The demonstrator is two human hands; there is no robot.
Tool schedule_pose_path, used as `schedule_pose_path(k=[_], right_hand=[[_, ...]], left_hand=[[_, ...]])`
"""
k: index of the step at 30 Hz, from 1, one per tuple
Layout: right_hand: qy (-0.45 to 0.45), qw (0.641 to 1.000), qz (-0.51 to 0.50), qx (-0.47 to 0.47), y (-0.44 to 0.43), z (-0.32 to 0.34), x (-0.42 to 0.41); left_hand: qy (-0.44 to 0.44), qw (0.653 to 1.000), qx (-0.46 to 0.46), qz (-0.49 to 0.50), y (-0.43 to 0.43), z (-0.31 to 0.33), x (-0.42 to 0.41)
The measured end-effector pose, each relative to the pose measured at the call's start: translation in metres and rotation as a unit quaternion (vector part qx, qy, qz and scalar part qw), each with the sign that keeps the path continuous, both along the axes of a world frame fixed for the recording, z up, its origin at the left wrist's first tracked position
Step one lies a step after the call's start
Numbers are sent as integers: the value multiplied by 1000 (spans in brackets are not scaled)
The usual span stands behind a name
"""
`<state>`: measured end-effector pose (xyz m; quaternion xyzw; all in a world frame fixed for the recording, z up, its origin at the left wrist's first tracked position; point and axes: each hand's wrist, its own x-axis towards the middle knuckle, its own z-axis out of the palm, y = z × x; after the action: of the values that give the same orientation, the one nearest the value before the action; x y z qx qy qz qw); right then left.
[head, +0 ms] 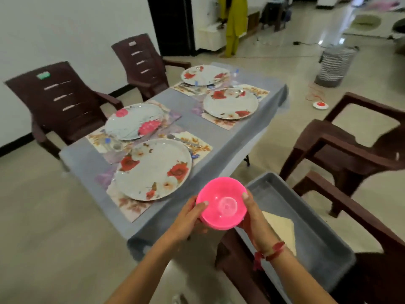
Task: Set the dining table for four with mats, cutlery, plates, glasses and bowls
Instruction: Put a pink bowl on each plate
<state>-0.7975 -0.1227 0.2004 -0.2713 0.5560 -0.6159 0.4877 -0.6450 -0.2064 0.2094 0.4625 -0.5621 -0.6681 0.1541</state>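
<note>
Both hands hold a stack of pink plastic bowls (221, 205) above the table's near corner. My left hand (189, 218) grips its left rim, my right hand (252, 212) its right rim. On the grey-clothed table (219, 137) lie several floral mats, each under a flowered plate: near plate (153, 168), left plate (133, 121), far right plate (230, 103), farthest plate (205, 74). Cutlery (184, 140) rests on the mats beside the plates. A clear glass (117, 146) appears near the left plate, blurred.
A grey tray (306, 233) holding a beige cloth sits on a brown chair at my right. Brown plastic chairs stand left (57, 99), back (142, 60) and right (350, 139) of the table. A striped basket (333, 64) stands on the floor beyond.
</note>
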Motion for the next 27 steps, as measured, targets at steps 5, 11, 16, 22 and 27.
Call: schedule_pose_path(k=[5, 11, 16, 22, 27], right_hand=[[-33, 999, 22, 15, -65, 5, 70], [104, 994, 29, 18, -134, 19, 149], [229, 972, 45, 30, -176, 33, 165], [308, 946, 71, 63, -225, 41, 151], [350, 928, 117, 51, -269, 41, 139]], left_hand=[[48, 995, 39, 80, -37, 7, 70], [140, 956, 118, 231, -81, 2, 136], [130, 951, 104, 259, -110, -3, 166], [116, 957, 94, 249, -143, 1, 170], [123, 945, 122, 277, -175, -6, 157]])
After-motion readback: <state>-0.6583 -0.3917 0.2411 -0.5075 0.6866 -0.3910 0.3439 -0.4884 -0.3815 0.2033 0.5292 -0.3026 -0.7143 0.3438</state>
